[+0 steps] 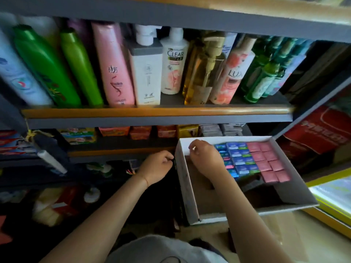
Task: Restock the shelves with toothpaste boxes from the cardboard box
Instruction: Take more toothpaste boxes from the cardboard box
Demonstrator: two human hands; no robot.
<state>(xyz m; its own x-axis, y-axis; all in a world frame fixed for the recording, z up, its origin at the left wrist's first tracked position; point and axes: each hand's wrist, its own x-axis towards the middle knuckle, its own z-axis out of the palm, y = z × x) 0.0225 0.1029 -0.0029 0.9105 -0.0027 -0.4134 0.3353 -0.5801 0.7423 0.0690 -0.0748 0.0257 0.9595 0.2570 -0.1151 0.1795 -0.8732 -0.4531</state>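
The cardboard box (183, 179) sits tilted at the right, against the shelving. Its right half is packed with toothpaste boxes standing on end: blue and green ones (238, 158) and pink ones (266, 160). The left part of the box shows bare cardboard floor. My right hand (204, 155) hovers inside the box over that bare part, near the far left corner, fingers curled with nothing visible in them. My left hand (157, 166) is just outside the box, its curled fingers against the left wall near the far corner.
Shampoo bottles (146, 73) fill the upper shelf. The middle shelf (121, 151) carries soap packs at the back. Red and blue toothpaste cartons (10, 144) lie at the far left. Dark lower shelves hold mixed goods. A yellow-edged display case (330, 196) stands at the right.
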